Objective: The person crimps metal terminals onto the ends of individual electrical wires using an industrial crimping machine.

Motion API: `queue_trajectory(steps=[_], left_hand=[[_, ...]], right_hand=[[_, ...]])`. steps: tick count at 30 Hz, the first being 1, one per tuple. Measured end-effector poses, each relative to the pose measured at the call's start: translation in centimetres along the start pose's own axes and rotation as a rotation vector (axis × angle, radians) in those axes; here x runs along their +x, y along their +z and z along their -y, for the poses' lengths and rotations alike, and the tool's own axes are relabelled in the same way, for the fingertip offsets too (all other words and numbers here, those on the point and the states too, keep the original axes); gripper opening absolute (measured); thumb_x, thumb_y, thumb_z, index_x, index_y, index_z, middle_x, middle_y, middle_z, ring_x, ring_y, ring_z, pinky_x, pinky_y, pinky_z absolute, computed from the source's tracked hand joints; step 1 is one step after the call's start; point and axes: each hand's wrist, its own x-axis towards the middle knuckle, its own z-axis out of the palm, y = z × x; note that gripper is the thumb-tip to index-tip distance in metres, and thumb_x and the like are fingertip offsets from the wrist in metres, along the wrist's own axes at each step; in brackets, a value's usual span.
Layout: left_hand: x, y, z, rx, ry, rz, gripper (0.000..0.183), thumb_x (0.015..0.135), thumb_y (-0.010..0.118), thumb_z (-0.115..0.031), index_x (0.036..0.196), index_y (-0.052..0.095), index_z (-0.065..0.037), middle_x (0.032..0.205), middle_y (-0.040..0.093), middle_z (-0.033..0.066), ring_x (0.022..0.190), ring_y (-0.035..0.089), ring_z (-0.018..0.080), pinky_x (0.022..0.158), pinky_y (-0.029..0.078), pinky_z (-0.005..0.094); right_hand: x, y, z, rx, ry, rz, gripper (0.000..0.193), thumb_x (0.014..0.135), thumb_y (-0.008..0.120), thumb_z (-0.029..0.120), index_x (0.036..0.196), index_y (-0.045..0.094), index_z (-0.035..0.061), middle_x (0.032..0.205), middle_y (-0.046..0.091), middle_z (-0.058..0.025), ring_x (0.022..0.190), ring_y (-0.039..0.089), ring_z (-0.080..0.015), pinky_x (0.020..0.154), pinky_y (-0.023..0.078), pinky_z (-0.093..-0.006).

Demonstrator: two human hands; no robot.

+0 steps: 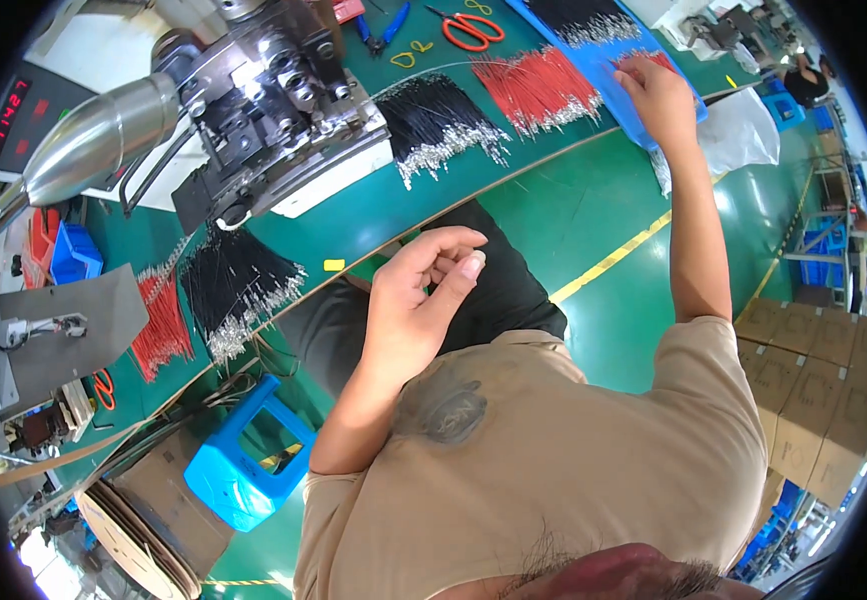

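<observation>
My left hand (415, 300) hovers over my lap, just off the table edge. Its fingers curl loosely, a small gap parts thumb and forefinger, and nothing shows between them. Stretched to the far right, my right hand (661, 98) is bent over a blue tray (633, 125), fingers curled and closed beside red wires (656, 58). What its fingertips pinch, if anything, is hidden. Black wires (578, 18) lie at the tray's far end. To its left are a red wire bundle (533, 90) and a black wire bundle (440, 125), both with pale metallic ends.
A metal machine (273, 95) stands on the green table at left, beside a red-digit display (15, 112). More black wires (231, 285) and red wires (161, 325) lie below it. Orange-handled scissors (473, 32) and blue-handled pliers (383, 35) lie behind. A blue stool (238, 470) stands lower left.
</observation>
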Motion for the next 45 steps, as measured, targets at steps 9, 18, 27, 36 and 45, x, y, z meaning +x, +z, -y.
queue_trajectory(steps=[9,18,27,36,45], left_hand=[[-2.1,-1.8,-0.3,0.07,0.027,-0.062,0.014,0.086,0.059,-0.001,0.099,0.063,0.001,0.087,0.063,0.0032,0.073,0.055,0.007,0.067,0.045,0.0215],[-3.5,-3.4,0.3,0.029,-0.007,-0.079,0.015,0.09,0.057,-0.006,0.103,0.061,0.001,0.087,0.059,0.0033,0.078,0.054,0.0084,0.07,0.045,0.0216],[-2.7,-1.9,1.0,0.059,0.003,-0.019,0.011,0.086,0.058,0.0,0.096,0.063,0.001,0.085,0.063,0.0039,0.071,0.055,0.0082,0.065,0.045,0.0219],[-2.8,-1.8,0.6,0.126,0.005,-0.006,0.011,0.085,0.059,0.0,0.095,0.063,0.0,0.085,0.062,0.0041,0.07,0.055,0.0084,0.062,0.043,0.0219],[-5.0,-4.0,-2.7,0.278,0.134,-0.09,0.012,0.085,0.06,-0.004,0.096,0.063,-0.001,0.085,0.063,0.0066,0.074,0.058,0.0117,0.062,0.046,0.0254]], right_hand=[[2.8,1.1,6.8,0.184,-0.095,0.398,0.025,0.08,0.066,0.025,0.078,0.064,0.0005,0.059,0.056,-0.0115,0.053,0.051,-0.0205,0.054,0.04,-0.0325],[0.5,-1.8,7.0,0.692,0.089,0.586,0.035,0.089,0.058,0.035,0.083,0.067,0.0019,0.064,0.051,0.005,0.053,0.039,-0.0028,0.046,0.027,-0.0203],[-2.9,-3.0,8.2,0.558,-0.008,0.605,0.031,0.088,0.062,0.029,0.079,0.065,-0.0017,0.059,0.051,-0.003,0.055,0.046,-0.0083,0.05,0.037,-0.0261],[0.4,-1.1,7.6,0.209,0.001,0.246,0.028,0.081,0.065,0.029,0.085,0.067,0.0012,0.069,0.063,-0.0148,0.062,0.06,-0.0262,0.058,0.045,-0.0338],[3.7,3.7,1.0,0.205,-0.117,0.52,0.032,0.084,0.063,0.03,0.088,0.065,-0.0011,0.077,0.064,-0.0138,0.07,0.059,-0.0215,0.067,0.045,-0.0331]])
